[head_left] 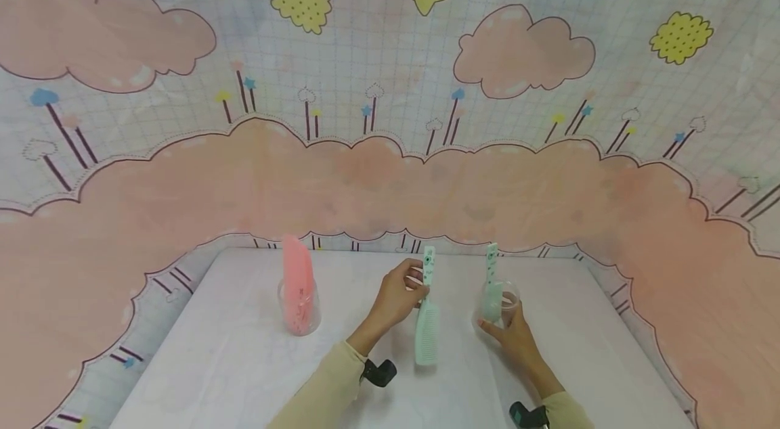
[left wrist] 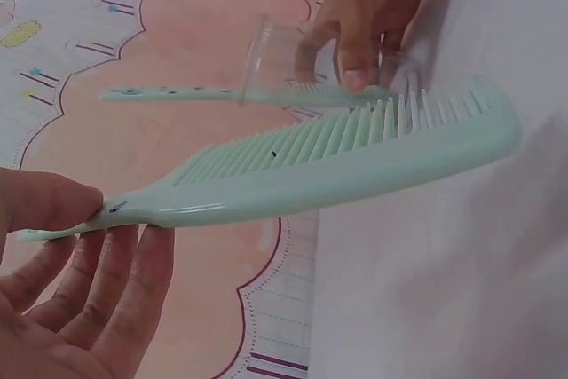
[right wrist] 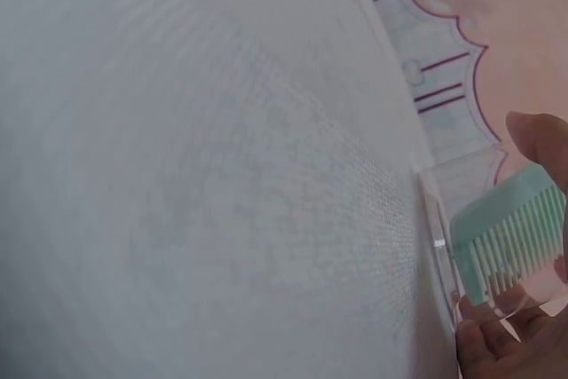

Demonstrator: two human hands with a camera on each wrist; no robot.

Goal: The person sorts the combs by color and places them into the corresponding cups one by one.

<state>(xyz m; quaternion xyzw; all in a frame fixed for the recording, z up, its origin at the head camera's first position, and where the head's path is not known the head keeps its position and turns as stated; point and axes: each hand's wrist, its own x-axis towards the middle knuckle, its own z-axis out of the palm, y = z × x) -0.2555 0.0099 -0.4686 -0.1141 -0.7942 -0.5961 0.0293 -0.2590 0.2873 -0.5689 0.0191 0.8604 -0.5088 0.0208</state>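
My left hand pinches a mint green comb by its patterned handle, thumb on one side and fingers on the other. The comb hangs teeth end down, above the table in the head view; its wide teeth show in the left wrist view. My right hand grips a clear plastic cup near its base, thumb and fingers around the wall. Inside that cup stands a second mint green comb, handle up, its toothed end seen through the wall in the right wrist view.
Left on the table stands another clear cup holding pink combs that rise above its rim. A white cloth covers the table. Behind it hangs a backdrop printed with clouds and stars.
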